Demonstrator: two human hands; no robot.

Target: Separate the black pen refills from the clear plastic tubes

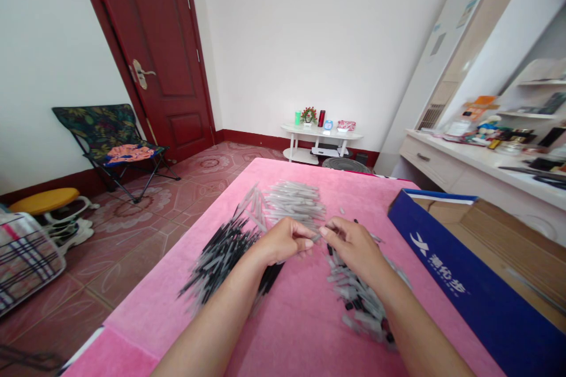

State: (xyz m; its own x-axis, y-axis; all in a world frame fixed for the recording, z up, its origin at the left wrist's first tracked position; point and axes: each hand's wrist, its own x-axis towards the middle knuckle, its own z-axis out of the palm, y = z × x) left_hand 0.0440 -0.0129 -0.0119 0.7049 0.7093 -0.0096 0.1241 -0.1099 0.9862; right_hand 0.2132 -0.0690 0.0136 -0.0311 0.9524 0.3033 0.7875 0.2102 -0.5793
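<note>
My left hand (289, 238) and my right hand (349, 238) meet over the middle of the pink cloth, fingertips pinched. Between them is a small grey translucent piece (316, 237), mostly hidden by the fingers, and both hands grip it. Left of my left forearm lies a pile of thin black and grey pen-like sticks (216, 256). Beyond my hands is a heap of clear whitish pen-like tubes (294, 200). Under and beside my right forearm spreads a pile of short clear cap-like pieces (354, 288) with black bits among them.
The pink cloth (305, 330) covers the table. An open blue cardboard box (451, 271) stands at its right edge, beside a white counter (469, 150) crowded with bottles. Further off are a folding chair (106, 129), a red door (154, 47) and a low white stand (322, 131).
</note>
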